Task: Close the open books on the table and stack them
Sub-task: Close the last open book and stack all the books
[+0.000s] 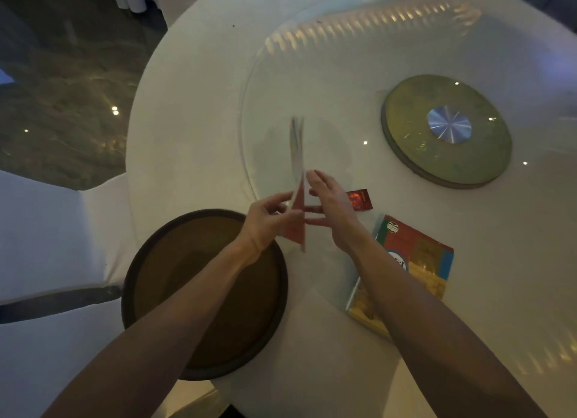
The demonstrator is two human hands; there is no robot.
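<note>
Head view, looking down on a round table (193, 111) draped in white cloth. Both bare forearms reach in from the lower edge of the frame and meet just left of centre. Between the hands stands a thin book (297, 180), held upright on edge and nearly shut, its red cover visible low down and its pale pages blurred toward the top. The left hand (268, 221) grips the book's lower left side, thumb and fingers curled onto the cover. The right hand (331, 208) lies flat and open against the book's right face, fingers extended and together, pressing rather than grasping. At centre right, partly hidden by the right forearm, a second book (418, 261) lies closed and flat on the cloth, its cover a patchwork of red, green, blue and yellow. Just above it, beside the right hand, lies a small red packet (362, 200); its nature cannot be told. A dark brown round tray (150, 277) sits at lower left, beneath the left forearm. A clear glass turntable (312, 58) covers the centre of the table, with a greenish disc (406, 136) and silvery hub (449, 124) under it at upper right. A white-covered chair (46, 230) stands at the left edge.
</note>
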